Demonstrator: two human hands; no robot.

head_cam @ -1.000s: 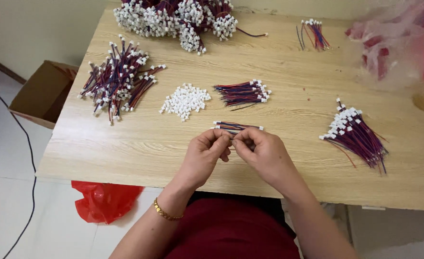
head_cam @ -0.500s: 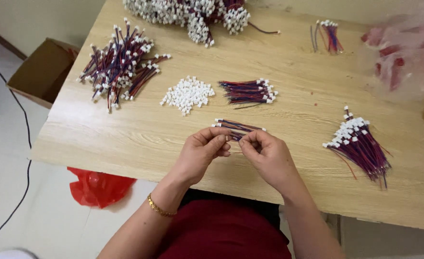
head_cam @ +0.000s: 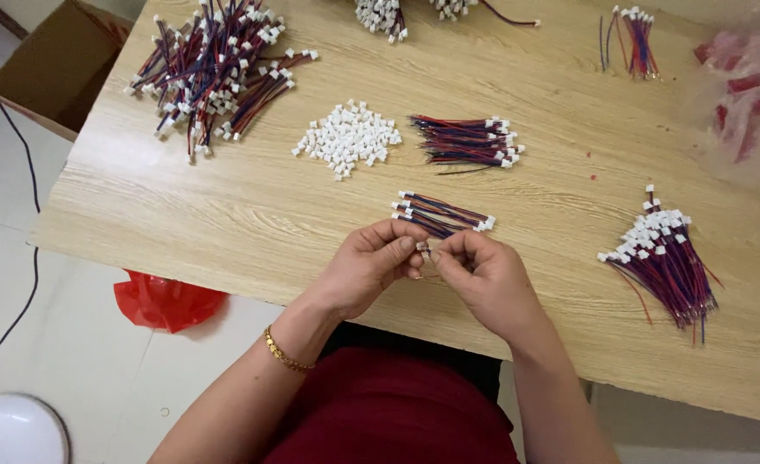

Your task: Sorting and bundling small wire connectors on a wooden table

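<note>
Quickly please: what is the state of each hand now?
Left hand: fingers closed, pinching a small white connector.
Right hand: fingers closed, pinching the same connector.

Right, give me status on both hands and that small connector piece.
Left hand and right hand pinched together on small white connector. Short wire bundle lies just beyond fingertips. Loose connector pile farther back. Nothing in the way.

A cardboard box (head_cam: 57, 64) sits on the floor at ten o'clock — a black cable (head_cam: 32, 258) trails below it. At eight o'clock lies a red plastic bag (head_cam: 167, 301); at seven, a white round object (head_cam: 15, 430). A pinkish bag (head_cam: 745, 103) rests at two o'clock.
</note>
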